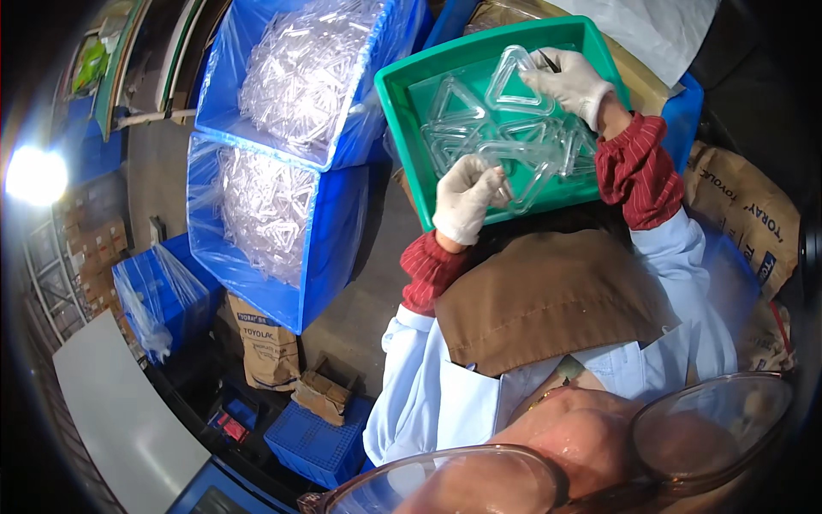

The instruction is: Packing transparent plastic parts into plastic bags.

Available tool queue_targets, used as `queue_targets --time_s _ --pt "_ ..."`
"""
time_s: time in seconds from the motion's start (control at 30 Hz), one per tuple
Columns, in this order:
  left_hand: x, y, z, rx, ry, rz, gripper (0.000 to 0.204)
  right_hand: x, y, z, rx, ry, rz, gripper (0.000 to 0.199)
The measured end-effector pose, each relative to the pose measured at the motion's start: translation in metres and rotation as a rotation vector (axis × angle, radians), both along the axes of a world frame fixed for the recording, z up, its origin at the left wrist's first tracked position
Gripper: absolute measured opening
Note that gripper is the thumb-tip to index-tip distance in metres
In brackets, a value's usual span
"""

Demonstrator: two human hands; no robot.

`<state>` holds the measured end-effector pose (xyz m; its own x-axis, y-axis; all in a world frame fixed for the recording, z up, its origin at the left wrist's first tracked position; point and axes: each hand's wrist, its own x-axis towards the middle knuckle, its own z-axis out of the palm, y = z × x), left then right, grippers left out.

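Observation:
A green tray (399, 128) in front of me holds several clear plastic triangular frames (456, 101), loosely piled. My right hand (572, 86), in a white glove, is closed at the tray's far right part. A small dark pointed tool (550, 62) sticks out from its fingers, which also touch the side of a raised clear triangular frame (516, 79). Nearer to me, my left hand (467, 201) is curled with fingertips pressed together above the tray's near edge. Clear plastic lies right at those fingertips, and what they pinch is hard to make out.
Two blue bins (330, 248) lined with clear film stand at the left, heaped with clear plastic pieces (265, 210). Brown paper sacks (267, 347) lie at left and right. A lidded blue crate (317, 441) bears a cardboard box (323, 396). White sheeting (659, 30) lies beyond the tray.

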<state>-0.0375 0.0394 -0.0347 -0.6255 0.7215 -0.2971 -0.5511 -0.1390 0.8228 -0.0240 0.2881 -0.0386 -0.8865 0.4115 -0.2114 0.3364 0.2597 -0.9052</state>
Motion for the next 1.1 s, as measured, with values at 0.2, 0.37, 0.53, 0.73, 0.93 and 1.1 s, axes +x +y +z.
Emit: queue_targets --time_s 0.2,0.37,0.53,0.73,0.93,1.1 --pt "-0.065 -0.031 0.047 -0.241 0.457 -0.057 0.019 0.027 -0.013 0.042 -0.397 -0.065 0.036 0.025" --pt "-0.133 -0.022 0.036 -0.208 0.48 0.433 0.028 0.031 -0.024 0.053 -0.403 -0.029 -0.024 0.025" --pt "-0.069 0.021 0.027 -0.082 0.38 0.036 0.045 0.028 -0.037 0.06 -0.451 0.112 0.002 0.021" --pt "-0.023 0.046 0.015 0.197 -0.28 0.139 0.046 0.029 -0.052 0.038 -0.507 0.292 -0.075 0.015" --pt "-0.001 0.049 0.011 0.329 -0.526 0.398 0.033 0.04 -0.074 0.04 -0.549 0.388 -0.023 0.013" --pt "0.0 0.041 0.004 0.411 -0.446 0.248 0.029 0.039 -0.06 0.042 -0.557 0.392 0.103 0.023"
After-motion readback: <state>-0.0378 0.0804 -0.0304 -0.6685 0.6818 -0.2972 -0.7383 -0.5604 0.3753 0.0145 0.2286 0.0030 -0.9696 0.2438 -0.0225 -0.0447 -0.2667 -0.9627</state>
